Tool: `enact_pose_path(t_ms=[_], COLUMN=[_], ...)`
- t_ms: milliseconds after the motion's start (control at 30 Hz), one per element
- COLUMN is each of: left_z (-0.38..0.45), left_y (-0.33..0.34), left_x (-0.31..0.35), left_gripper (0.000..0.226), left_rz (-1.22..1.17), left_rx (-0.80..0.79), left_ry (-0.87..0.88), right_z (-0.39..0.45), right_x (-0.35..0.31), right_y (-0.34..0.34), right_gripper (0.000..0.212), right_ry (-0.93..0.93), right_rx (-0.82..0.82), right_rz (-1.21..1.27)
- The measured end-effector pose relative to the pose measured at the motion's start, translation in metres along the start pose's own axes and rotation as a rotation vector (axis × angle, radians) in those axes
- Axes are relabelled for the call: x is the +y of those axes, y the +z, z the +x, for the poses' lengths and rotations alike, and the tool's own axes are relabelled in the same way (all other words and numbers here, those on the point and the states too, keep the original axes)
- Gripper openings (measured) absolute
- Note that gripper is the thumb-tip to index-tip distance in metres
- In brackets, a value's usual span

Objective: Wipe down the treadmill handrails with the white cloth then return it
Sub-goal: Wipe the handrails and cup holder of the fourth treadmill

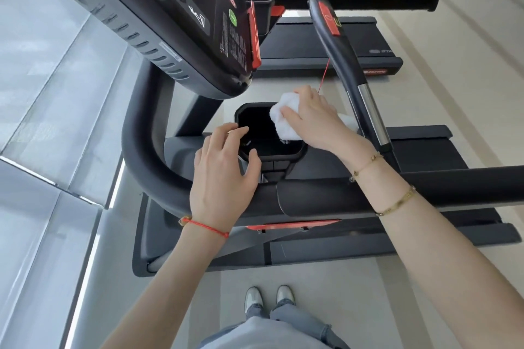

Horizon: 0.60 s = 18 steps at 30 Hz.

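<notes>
At centre frame, I see my left hand [224, 176] with its grip spread, fingertips on the rim of the black cup holder [256, 126]. Just right, my right hand [314, 119] clutches the white cloth [286, 119] over the holder's edge, beside the handrail [348, 65].

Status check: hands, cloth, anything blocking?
Right hand gripping white cloth at cup holder rim. Left hand open, empty, on holder edge. Nothing blocking.

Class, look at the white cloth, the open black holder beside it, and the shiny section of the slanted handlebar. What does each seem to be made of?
White cloth: probably terry cotton or microfibre; fluffy, crumpled, matte.
Black holder: likely moulded plastic; smooth, rigid rim with a dull sheen.
Shiny handlebar section: apparently polished or chromed metal; bright mirror-like streaks.
</notes>
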State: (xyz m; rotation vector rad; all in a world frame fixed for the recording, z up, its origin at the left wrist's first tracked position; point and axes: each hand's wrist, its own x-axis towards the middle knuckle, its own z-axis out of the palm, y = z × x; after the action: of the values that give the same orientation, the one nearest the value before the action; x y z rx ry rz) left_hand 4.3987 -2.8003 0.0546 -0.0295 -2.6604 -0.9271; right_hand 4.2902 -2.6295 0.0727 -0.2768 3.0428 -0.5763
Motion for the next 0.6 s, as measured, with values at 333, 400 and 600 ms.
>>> enact_pose_path(t_ms=[333, 400, 600], left_z=[-0.001, -0.001, -0.001], left_y=[0.001, 0.000, 0.000], left_x=[0.002, 0.002, 0.002], left_gripper=[0.036, 0.035, 0.033], left_rz=[0.034, 0.047, 0.074], left_rx=[0.025, 0.027, 0.032], left_ry=[-0.016, -0.021, -0.024], right_z=[-0.009, 0.003, 0.000], right_x=[0.006, 0.002, 0.008], right_y=[-0.001, -0.004, -0.004], right_gripper=[0.051, 0.045, 0.049], right_ry=[-0.098, -0.106, -0.103], right_rx=[-0.079, -0.098, -0.124], right_rz=[0.030, 0.029, 0.125])
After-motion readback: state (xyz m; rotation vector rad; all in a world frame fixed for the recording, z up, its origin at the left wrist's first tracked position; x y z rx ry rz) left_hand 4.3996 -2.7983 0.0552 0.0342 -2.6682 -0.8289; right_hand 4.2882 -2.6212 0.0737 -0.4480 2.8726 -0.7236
